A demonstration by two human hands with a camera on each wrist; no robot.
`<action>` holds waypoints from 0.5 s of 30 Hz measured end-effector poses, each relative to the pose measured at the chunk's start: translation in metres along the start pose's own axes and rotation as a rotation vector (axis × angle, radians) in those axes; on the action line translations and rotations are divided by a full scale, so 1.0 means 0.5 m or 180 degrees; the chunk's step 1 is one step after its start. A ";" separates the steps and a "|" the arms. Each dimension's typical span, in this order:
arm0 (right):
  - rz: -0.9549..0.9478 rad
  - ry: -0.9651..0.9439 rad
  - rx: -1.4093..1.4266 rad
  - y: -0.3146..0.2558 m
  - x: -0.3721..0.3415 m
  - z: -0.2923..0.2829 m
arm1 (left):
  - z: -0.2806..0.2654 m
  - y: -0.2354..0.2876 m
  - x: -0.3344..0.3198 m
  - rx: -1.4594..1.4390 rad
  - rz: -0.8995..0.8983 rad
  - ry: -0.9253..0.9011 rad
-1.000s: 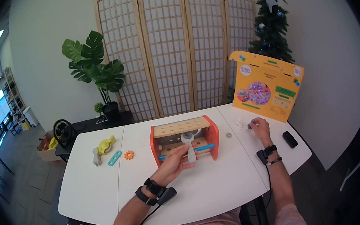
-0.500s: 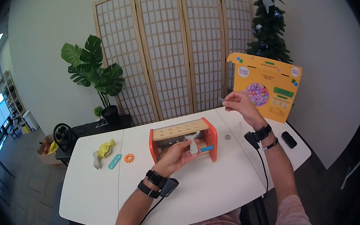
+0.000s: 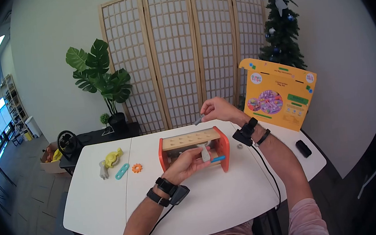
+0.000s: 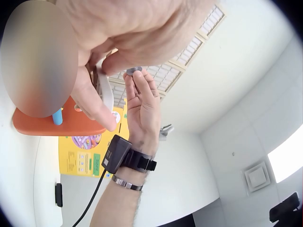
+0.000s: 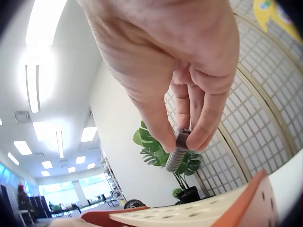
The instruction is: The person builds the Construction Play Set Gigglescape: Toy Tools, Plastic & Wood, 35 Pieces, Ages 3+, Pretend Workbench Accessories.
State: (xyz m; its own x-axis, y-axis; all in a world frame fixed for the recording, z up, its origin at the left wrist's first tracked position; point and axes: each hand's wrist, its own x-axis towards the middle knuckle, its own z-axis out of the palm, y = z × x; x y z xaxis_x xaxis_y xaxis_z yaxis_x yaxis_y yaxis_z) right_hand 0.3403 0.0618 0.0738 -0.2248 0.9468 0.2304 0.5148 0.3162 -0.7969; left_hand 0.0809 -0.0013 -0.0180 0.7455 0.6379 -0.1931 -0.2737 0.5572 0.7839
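Grey screw (image 5: 176,159) pinched at head by right hand (image 3: 220,110), threaded shank jutting below

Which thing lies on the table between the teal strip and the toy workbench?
The orange toy gear lies between the teal strip and the toy workbench; the head view shows this.

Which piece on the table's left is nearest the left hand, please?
The orange gear; the teal strip, yellow piece and grey piece lie farther from the left hand.
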 end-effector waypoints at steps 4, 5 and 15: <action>-0.0265 -0.0182 -0.0790 -0.012 0.017 0.028 | -0.025 -0.003 0.016 -0.0090 -0.0052 -0.0136; -0.0328 -0.0232 -0.1048 -0.017 0.018 0.034 | -0.027 -0.003 0.017 -0.0126 -0.0081 -0.0178; -0.0624 -0.0499 -0.1750 -0.045 0.038 0.068 | -0.027 -0.001 0.024 -0.0180 -0.0069 -0.0226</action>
State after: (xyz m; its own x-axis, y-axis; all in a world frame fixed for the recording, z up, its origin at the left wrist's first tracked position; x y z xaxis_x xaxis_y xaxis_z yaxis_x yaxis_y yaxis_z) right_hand 0.2964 0.0706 0.0769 -0.4566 0.8607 0.2254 0.7942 0.5085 -0.3328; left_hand 0.0820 0.0133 -0.0284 0.7923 0.5872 -0.1657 -0.2894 0.6008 0.7452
